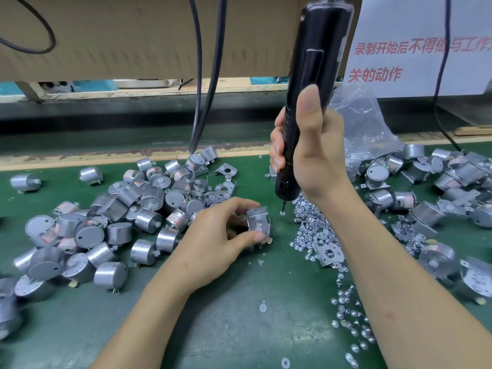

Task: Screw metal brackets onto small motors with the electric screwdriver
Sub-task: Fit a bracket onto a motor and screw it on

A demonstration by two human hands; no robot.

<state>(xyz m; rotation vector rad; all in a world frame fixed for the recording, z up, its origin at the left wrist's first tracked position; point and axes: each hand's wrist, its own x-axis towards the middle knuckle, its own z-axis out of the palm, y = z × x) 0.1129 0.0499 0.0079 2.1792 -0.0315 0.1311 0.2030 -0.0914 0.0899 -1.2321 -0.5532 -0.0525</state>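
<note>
Keep the electric screwdriver (316, 62) upright in the clenched right hand (306, 155), its bit, it seems, touching a loose screw (282, 213) on the green mat (226, 328), while the left hand (221, 235) pinches the bracketed motor (258, 224) steady just beside it.

Bare left hand (215, 235), bare right hand (316, 153).

Green bench mat (226, 315); cardboard panel (133, 35) behind; white notice (415, 49) right.
</note>
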